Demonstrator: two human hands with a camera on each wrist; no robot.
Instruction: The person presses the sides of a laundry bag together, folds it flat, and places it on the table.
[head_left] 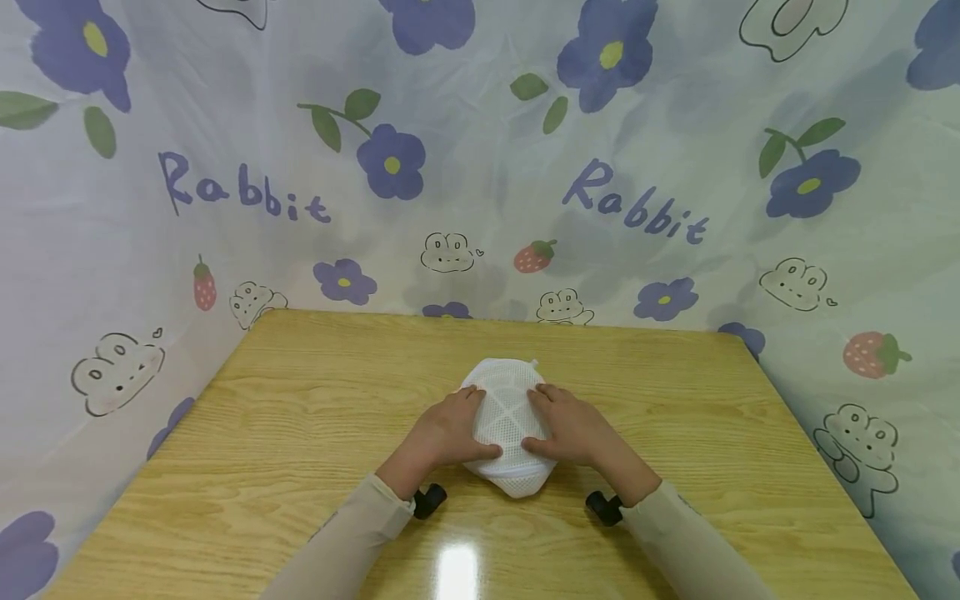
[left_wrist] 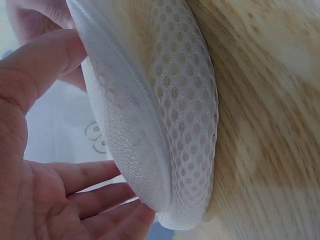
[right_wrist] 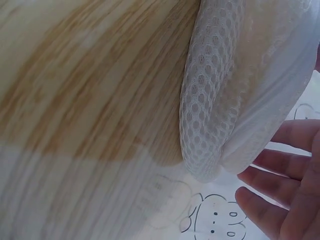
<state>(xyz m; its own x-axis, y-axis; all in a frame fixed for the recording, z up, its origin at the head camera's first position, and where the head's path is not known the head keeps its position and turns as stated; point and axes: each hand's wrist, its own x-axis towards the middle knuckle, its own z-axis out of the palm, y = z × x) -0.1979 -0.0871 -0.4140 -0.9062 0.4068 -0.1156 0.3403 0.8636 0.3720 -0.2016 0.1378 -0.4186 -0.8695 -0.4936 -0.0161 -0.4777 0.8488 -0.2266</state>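
Note:
A white mesh laundry bag, rounded and bulging, sits on the wooden table in the head view. Its honeycomb netting and a white seam band show in the left wrist view. My left hand touches the bag's left side, thumb towards the near part and fingers farther up. On the opposite side my right hand rests against it in a mirrored way. The fingers of the right hand lie loosely extended by the bag's edge in the right wrist view. What is inside the bag cannot be made out.
The wooden table extends around the bag on every side. A white cloth printed with flowers, rabbits and strawberries hangs behind and beside the table. Black wrist cameras sit under both wrists, close above the tabletop.

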